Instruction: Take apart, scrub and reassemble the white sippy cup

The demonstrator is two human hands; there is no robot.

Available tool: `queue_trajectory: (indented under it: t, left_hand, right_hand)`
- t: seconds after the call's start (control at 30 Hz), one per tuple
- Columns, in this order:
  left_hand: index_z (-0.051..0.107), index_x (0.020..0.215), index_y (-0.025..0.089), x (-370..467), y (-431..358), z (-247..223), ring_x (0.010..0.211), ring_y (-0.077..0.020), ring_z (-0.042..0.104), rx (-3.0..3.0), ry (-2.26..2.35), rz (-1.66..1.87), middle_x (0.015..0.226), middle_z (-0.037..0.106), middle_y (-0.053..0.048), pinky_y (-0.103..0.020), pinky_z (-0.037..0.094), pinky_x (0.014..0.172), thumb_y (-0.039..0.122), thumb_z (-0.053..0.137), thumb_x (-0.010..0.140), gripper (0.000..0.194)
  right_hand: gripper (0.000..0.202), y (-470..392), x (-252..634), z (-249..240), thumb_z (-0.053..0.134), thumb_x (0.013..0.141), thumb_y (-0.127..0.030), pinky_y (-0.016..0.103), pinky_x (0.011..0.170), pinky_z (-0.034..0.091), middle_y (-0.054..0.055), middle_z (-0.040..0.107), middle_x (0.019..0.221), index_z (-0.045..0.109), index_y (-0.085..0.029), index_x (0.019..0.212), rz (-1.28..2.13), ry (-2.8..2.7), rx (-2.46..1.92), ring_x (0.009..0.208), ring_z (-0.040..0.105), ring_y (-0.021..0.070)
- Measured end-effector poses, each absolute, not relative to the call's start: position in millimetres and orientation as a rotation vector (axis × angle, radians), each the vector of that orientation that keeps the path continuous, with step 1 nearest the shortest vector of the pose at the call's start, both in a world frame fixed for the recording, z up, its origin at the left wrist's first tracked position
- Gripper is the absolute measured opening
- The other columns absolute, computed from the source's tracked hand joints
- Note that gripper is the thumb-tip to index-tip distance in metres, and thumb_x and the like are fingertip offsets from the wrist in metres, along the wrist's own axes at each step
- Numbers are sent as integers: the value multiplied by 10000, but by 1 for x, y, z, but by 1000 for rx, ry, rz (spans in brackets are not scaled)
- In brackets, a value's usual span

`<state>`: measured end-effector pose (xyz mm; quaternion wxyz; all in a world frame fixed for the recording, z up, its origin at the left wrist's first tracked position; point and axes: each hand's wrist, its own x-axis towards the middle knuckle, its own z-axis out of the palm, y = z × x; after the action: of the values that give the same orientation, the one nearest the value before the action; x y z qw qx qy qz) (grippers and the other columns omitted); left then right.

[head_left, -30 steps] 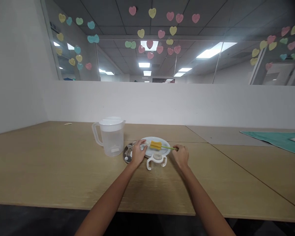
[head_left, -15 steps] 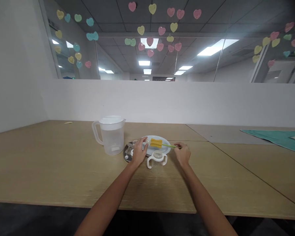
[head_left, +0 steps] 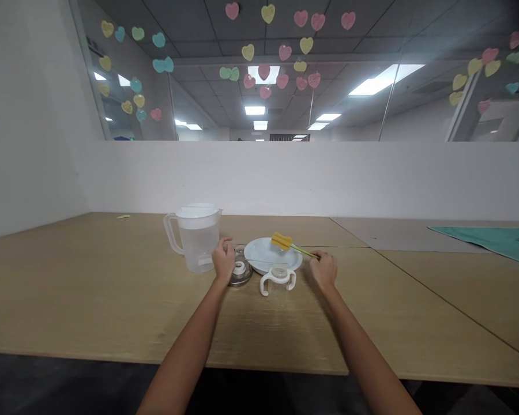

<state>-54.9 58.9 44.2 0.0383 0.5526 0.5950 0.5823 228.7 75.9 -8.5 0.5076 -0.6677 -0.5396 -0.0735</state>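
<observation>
My right hand (head_left: pixel 324 268) grips the green handle of a sponge brush (head_left: pixel 287 244) near its end, fingers closed around it. Yellow sponge head sits at the far right side of the white plate (head_left: pixel 263 263), above or on the rim, can't tell if it's touching. Handle slants down from the head toward my right hand, which is off the plate's right side. My left hand (head_left: pixel 224 262) is over the left part of the round metal tray (head_left: pixel 241 281), fingers curled; can't tell if anything is in it. Tray is just left of the plate, with a white ring (head_left: pixel 239 268) in it, right beside my left hand; other small clear bits in there, too blurry to name. Clear cup (head_left: pixel 279 274) with two white handles stands in front of the plate, on my side, between my forearms. See-through pitcher (head_left: pixel 198 241) stands upright just behind and left of my left hand, its handle pointing left. All on the wood-look tabletop (head_left: pixel 112 300). Teal cloth (head_left: pixel 488 241) lies far right, well apart. Heart-shaped notes (head_left: pixel 264 72) on the window (head_left: pixel 216 52) above the white wall (head_left: pixel 259 178).
</observation>
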Motion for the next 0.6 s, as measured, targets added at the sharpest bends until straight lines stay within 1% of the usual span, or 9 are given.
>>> queue_trajectory:
  t: [0.1, 0.17, 0.23, 0.33, 0.43, 0.5, 0.6]
  left_hand:
    - [569, 1060, 203, -53, 55, 47, 583, -175, 569, 1842, 2072, 1637, 587, 560, 20, -242, 369, 577, 299, 470, 793, 301]
    - [549, 1087, 221, -50, 53, 48, 633, -193, 596, 1906, 2191, 1546, 646, 589, 6, -250, 368, 589, 351, 498, 797, 322]
    - [535, 1071, 232, -47, 52, 47, 671, -202, 612, 1942, 2250, 1451, 672, 603, 3, -253, 372, 604, 368, 507, 799, 306]
    - [512, 1018, 232, -50, 51, 43, 722, -207, 622, 1955, 2284, 1340, 713, 620, -1, -256, 379, 620, 301, 541, 764, 266]
    - [501, 970, 222, -58, 49, 37, 769, -210, 620, 2005, 2229, 1260, 775, 631, -17, -262, 388, 636, 214, 564, 713, 265]
    - [507, 948, 217, -62, 47, 32, 779, -209, 616, 2061, 2159, 1186, 796, 630, -24, -265, 395, 641, 195, 571, 696, 261]
    - [520, 953, 217, -65, 46, 26, 777, -200, 610, 2113, 2077, 1077, 814, 631, -26, -263, 408, 638, 212, 578, 692, 267]
  right_hand:
    - [386, 75, 229, -9, 384, 652, -173, 317, 711, 363, 118, 651, 788, 720, -138, 838, -145, -1291, -1609, 772, 516, 228]
    - [385, 76, 230, -9, 386, 656, -173, 315, 710, 365, 117, 653, 794, 720, -138, 845, -131, -1295, -1610, 769, 523, 227]
    - [386, 76, 230, -9, 385, 659, -172, 313, 706, 366, 115, 654, 798, 720, -141, 845, -135, -1296, -1610, 765, 528, 224]
    - [386, 75, 230, -8, 385, 657, -171, 307, 698, 366, 112, 658, 791, 725, -145, 836, -148, -1290, -1610, 763, 532, 222]
    - [389, 74, 230, -8, 389, 656, -173, 307, 677, 363, 113, 665, 795, 730, -153, 843, -117, -1290, -1649, 758, 533, 227]
    - [394, 73, 231, -9, 391, 654, -174, 306, 661, 357, 112, 667, 797, 731, -159, 852, -90, -1289, -1680, 749, 532, 228]
    - [387, 74, 232, -10, 392, 651, -175, 309, 670, 357, 114, 665, 785, 732, -159, 835, -94, -1305, -1691, 759, 530, 231]
